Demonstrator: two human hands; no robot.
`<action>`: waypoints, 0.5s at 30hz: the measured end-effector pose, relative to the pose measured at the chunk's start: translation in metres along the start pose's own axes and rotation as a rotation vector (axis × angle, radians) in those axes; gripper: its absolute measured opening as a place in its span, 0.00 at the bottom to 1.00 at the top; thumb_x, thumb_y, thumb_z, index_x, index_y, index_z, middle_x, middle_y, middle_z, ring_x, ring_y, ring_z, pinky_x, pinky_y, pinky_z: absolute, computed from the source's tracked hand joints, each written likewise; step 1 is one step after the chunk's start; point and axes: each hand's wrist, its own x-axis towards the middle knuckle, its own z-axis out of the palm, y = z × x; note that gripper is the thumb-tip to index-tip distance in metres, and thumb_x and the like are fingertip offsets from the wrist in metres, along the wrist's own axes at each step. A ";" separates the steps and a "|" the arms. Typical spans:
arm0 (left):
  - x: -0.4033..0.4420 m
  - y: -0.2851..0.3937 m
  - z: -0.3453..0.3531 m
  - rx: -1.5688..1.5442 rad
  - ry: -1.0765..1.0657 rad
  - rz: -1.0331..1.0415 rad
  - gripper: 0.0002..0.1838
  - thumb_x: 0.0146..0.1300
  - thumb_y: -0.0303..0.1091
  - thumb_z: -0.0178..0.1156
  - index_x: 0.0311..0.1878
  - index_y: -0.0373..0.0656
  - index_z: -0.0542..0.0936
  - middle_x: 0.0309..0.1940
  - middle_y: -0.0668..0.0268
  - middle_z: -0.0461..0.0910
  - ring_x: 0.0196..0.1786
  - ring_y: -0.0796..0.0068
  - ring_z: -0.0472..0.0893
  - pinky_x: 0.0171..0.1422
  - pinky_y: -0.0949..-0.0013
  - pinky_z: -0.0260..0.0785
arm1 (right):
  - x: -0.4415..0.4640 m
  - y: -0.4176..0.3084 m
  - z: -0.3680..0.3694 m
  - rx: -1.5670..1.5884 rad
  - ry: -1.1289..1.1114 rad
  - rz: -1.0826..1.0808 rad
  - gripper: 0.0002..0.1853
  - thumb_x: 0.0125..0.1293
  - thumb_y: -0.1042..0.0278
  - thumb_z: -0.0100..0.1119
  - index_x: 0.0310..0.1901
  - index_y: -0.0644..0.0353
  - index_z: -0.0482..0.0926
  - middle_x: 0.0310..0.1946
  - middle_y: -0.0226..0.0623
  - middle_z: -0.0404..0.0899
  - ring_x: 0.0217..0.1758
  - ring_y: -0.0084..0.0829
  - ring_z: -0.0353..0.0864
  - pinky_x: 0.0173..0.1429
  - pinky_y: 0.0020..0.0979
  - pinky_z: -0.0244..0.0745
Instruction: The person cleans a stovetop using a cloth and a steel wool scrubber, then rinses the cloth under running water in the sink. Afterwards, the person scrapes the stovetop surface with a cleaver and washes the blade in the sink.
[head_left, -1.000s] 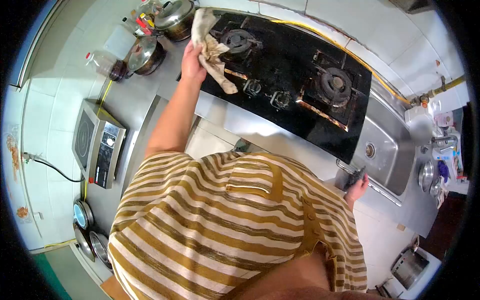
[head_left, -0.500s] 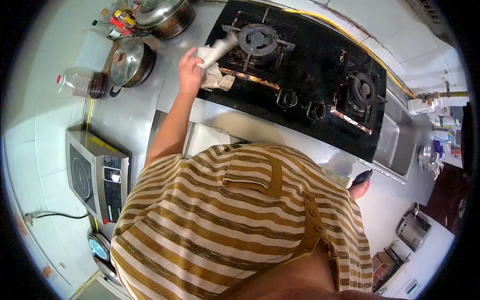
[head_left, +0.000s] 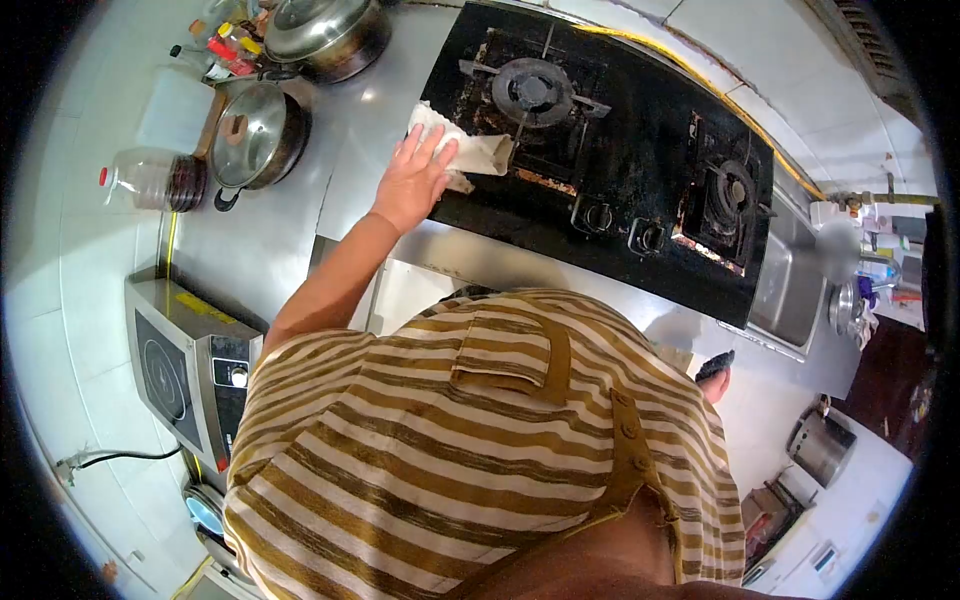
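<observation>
My left hand (head_left: pixel 411 182) presses a whitish, stained cloth (head_left: pixel 485 153) onto the left edge of the black gas stove (head_left: pixel 640 130). Its fingers lie over the cloth, and part of the cloth sticks out to the right toward the left burner (head_left: pixel 533 92). Low beside my body on the right is my right hand (head_left: pixel 713 386), mostly hidden behind the striped shirt. It is closed on a dark, rough-looking thing (head_left: pixel 715 364) whose kind I cannot make out. Two knobs (head_left: pixel 592 215) sit on the stove's near side.
Left of the stove, a lidded pan (head_left: pixel 257 140), a larger pot (head_left: pixel 328 38) and a plastic jug (head_left: pixel 150 181) stand on the steel counter (head_left: pixel 285 225). An induction cooker (head_left: pixel 190 360) is nearer. A sink (head_left: pixel 792 290) adjoins the stove's right; a yellow hose (head_left: pixel 690 72) runs behind.
My left hand has moved slightly right and toward me and now presses the cloth down; the cloth's raised, blurred end has dropped onto the stove. The right hand stays low at the right.
</observation>
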 end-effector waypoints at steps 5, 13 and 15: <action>0.035 -0.030 0.018 0.026 0.074 -0.027 0.24 0.66 0.36 0.52 0.66 0.47 0.67 0.69 0.60 0.60 0.72 0.49 0.56 0.74 0.54 0.52 | -0.003 0.008 -0.016 0.030 -0.019 -0.045 0.19 0.63 0.61 0.53 0.54 0.57 0.77 0.49 0.38 0.78 0.48 0.36 0.77 0.51 0.35 0.74; 0.112 -0.086 0.023 -0.098 0.058 0.114 0.21 0.67 0.34 0.52 0.63 0.43 0.70 0.69 0.61 0.61 0.72 0.51 0.56 0.75 0.58 0.51 | -0.014 -0.012 -0.050 -0.010 0.087 0.007 0.19 0.61 0.62 0.54 0.53 0.55 0.76 0.45 0.38 0.79 0.43 0.34 0.78 0.44 0.34 0.75; 0.131 -0.095 0.020 -0.011 -0.028 0.180 0.19 0.67 0.34 0.51 0.61 0.41 0.71 0.69 0.62 0.60 0.72 0.52 0.57 0.74 0.57 0.54 | -0.017 -0.012 -0.055 0.007 0.112 0.003 0.19 0.61 0.62 0.54 0.54 0.55 0.76 0.45 0.38 0.79 0.43 0.34 0.77 0.44 0.34 0.75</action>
